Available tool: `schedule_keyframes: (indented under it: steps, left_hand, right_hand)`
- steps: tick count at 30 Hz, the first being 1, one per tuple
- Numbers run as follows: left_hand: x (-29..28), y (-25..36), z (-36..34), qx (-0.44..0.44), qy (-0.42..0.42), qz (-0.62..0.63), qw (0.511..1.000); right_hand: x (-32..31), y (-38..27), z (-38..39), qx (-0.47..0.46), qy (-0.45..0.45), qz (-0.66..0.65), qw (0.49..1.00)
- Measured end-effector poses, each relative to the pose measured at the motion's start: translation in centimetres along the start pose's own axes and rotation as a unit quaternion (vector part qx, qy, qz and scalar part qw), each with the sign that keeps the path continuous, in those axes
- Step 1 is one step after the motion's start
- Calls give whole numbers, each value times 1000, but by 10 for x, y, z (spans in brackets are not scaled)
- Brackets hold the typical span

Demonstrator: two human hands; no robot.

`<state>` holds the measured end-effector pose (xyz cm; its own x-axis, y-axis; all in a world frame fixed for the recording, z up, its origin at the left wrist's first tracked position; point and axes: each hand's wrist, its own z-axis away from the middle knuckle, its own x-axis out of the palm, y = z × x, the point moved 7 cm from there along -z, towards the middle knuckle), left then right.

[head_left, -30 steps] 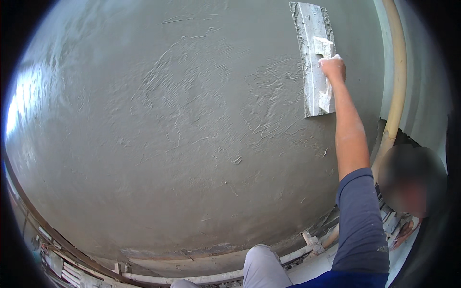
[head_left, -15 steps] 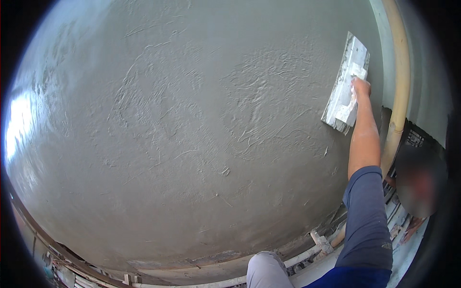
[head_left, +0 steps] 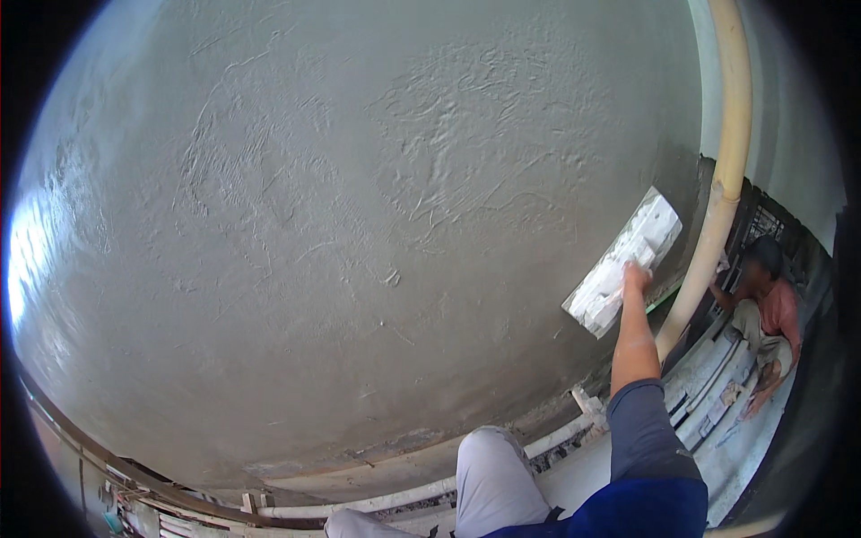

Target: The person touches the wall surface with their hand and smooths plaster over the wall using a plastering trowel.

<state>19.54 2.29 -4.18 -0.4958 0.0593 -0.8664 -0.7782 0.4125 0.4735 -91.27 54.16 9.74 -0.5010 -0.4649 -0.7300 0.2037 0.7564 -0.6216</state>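
My right hand [head_left: 636, 276] is closed around the handle of a wide plastering trowel [head_left: 653, 231], its back smeared with pale plaster. The long blade lies tilted against the wet grey plaster wall [head_left: 359, 296], near the wall's right side. Ridges and swirls mark the plaster in the upper middle, while the lower part looks smoother. My right arm reaches up from the lower edge in a dark sleeve. My left hand is not in the picture.
An upright bamboo pole [head_left: 731, 125] stands just right of the trowel. Beyond it, another person [head_left: 778, 314] crouches on splattered boards at the right. Horizontal poles [head_left: 377, 505] run below the wall, beside my knees. A dark rail [head_left: 99, 457] crosses the lower left.
My right hand has drawn the trowel down and slightly left along the wall, and the blade is tilted further over. The view has shifted, with more of my legs showing.
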Motion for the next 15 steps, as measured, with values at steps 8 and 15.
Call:
schedule_keyframes:
  steps: [8,15]
  left_hand:
    - [-6,18,-14,-15,-49,-32,998]
    - [1,4,3,-58,-67,-24,996]
  right_hand:
    - [-74,-80,110,111,-200,-721,654]
    - [-144,-200,172,-86,-325,-727,599]
